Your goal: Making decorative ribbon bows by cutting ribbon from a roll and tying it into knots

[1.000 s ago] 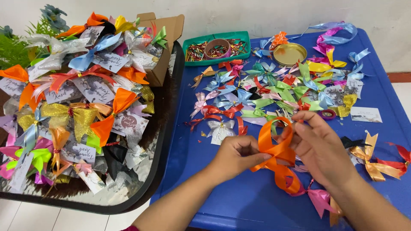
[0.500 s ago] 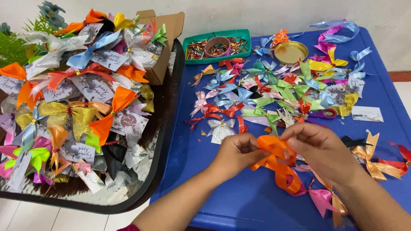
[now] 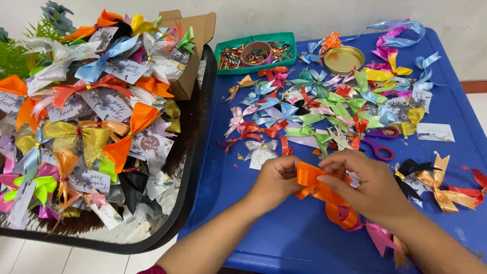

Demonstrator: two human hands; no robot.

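Both my hands pinch one orange ribbon (image 3: 313,181) over the near part of the blue table (image 3: 284,238). My left hand (image 3: 276,180) grips the folded loop at its left end. My right hand (image 3: 368,182) presses the ribbon's middle from above, and the loose tails hang below it toward a pink bow (image 3: 381,236).
Many coloured ribbon bows (image 3: 314,109) lie scattered across the table, with purple-handled scissors (image 3: 378,142), a gold round lid (image 3: 344,59) and a green tray (image 3: 256,50) of small bits behind. Left, a black round tray (image 3: 195,167) is piled with bow-tied favours beside a cardboard box (image 3: 195,50).
The big open orange loop has been folded down flat. My hands have drawn closer together on the ribbon and dropped slightly toward the table.
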